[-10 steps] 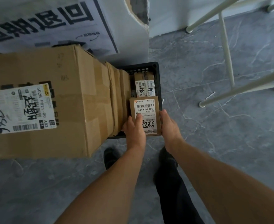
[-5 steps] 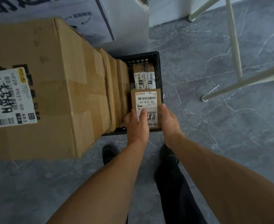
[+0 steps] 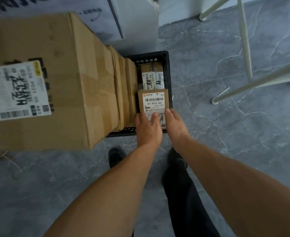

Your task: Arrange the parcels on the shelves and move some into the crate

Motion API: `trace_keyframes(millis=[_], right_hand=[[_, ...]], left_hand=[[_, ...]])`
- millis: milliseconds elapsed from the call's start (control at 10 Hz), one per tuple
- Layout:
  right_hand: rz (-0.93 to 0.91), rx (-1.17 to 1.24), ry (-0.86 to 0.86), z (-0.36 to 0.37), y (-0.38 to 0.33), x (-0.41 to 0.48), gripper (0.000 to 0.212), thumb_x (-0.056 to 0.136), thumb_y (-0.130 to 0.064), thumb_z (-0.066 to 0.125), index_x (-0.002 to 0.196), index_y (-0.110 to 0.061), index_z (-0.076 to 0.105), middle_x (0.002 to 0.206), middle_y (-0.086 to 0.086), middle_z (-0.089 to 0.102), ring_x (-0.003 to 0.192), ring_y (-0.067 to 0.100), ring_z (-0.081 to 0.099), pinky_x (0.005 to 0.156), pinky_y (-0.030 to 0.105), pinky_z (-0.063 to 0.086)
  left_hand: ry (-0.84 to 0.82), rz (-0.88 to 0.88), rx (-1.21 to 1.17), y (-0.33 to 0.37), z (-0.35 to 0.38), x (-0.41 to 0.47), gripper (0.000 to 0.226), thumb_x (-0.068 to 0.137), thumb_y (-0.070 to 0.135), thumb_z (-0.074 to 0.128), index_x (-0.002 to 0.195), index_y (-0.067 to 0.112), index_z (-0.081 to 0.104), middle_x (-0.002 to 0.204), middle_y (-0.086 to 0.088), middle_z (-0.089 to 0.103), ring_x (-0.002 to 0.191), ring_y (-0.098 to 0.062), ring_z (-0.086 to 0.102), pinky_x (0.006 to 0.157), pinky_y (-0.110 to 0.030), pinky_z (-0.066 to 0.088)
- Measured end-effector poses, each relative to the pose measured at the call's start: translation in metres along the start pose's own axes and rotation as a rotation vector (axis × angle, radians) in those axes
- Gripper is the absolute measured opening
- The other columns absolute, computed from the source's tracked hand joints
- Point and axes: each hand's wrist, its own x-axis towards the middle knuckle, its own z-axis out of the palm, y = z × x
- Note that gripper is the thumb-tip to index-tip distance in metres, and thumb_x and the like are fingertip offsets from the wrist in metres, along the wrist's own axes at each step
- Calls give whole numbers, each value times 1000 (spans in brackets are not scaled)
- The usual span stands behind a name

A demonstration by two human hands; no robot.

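The parcel has sunk from overhanging the near rim to lying inside the black crate, in its near right corner; it looks placed. It lies flat, label up, long axis running near to far, print readable from the near side. The left hand rests straight fingers on its near end. The right hand, fingers relaxed, touches its right edge. Neither hand visibly curls around it.
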Motion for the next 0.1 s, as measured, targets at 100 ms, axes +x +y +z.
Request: trace_keyframes(millis=[100], right_hand=[[-11, -9, -9, -4, -4, -15, 53, 96, -53, 38, 136, -25, 57, 134, 6, 61, 122, 24, 57, 110, 51, 44]], left_hand=[[-2, -8, -14, 7, -14, -12, 45, 103, 43, 40, 140, 19, 48, 142, -1, 45, 123, -21, 51, 93, -31, 40]])
